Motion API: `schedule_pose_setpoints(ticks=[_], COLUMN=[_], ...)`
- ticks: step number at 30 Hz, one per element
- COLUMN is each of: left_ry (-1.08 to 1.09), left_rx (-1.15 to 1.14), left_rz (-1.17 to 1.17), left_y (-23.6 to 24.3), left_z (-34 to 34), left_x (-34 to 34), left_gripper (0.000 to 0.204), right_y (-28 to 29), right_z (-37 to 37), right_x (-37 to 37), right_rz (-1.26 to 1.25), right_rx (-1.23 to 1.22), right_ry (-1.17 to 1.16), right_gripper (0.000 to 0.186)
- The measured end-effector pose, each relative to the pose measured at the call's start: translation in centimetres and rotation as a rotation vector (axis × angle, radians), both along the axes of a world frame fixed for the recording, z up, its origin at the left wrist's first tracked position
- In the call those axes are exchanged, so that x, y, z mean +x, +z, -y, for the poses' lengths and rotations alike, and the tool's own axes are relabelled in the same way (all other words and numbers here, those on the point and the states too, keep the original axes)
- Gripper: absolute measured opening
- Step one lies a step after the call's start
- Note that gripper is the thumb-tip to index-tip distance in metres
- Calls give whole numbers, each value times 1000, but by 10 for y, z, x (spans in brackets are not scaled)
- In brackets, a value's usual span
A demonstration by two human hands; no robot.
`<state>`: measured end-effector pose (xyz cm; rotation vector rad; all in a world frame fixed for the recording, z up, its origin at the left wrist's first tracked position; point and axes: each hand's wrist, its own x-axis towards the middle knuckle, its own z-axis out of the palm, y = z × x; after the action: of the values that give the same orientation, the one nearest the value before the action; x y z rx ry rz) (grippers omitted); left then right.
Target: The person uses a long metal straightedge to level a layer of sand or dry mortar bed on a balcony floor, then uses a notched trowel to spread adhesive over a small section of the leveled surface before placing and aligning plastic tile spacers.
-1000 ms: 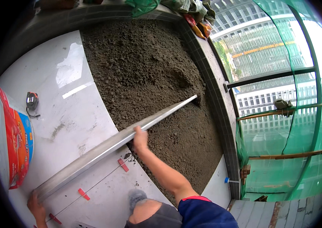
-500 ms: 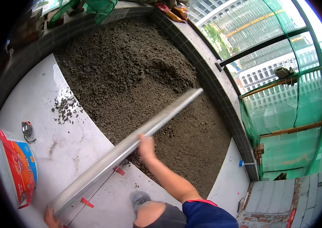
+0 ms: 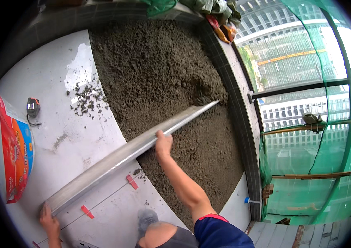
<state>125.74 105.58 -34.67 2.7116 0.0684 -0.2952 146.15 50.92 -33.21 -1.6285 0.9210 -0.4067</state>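
Note:
A long silver metal screed bar (image 3: 113, 163) lies slantwise over pale floor tiles and a bed of grey-brown mortar (image 3: 150, 70). My left hand (image 3: 50, 223) is closed around its near left end, over the tiles. Partway along, my right hand (image 3: 164, 144) grips the bar's near edge with the arm stretched out. The bar's far end rests on mortar close to the dark tiled low wall (image 3: 237, 111). Beyond the bar the mortar is rough and heaped, with a clump by its far end; on the near side it looks smoother.
On the left tile (image 3: 97, 149) are a tape measure (image 3: 33, 107) and scattered mortar crumbs (image 3: 87, 99). A red, orange and blue bucket (image 3: 16, 153) stands at far left. Red tile wedges (image 3: 132, 182) sit along a joint. Green netting (image 3: 307, 198) hangs beyond the window frame.
The bar has shifted away from the red wedges, farther up the mortar, both hands still on it. More mortar is piled at its far end. The view has turned slightly.

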Motion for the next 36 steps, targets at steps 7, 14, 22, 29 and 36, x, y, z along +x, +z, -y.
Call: schedule_pose_setpoints(ticks=[7,14,22,29,36], left_ry=[46,-375,-436,-91,4], left_rx=[166,397,16,-59,144], left_rz=[-515,-434,48,-6,-456], left_y=[51,46,24,6,58], left_z=[-125,-22,172,51,-117], left_x=[-58,46,108,33,-25], left_gripper=[37,41,47,47,37], right_y=[11,26,-5,-11,15], right_z=[-157,3,182,61,-152], right_x=[-14,-61,0,40,-20], right_rz=[-88,-57,-71,-93,-10], right_rx=[97,-57,-152,-75,33], right_ry=[436,78,-63,225,499], right_gripper=[68,48,33,35,66])
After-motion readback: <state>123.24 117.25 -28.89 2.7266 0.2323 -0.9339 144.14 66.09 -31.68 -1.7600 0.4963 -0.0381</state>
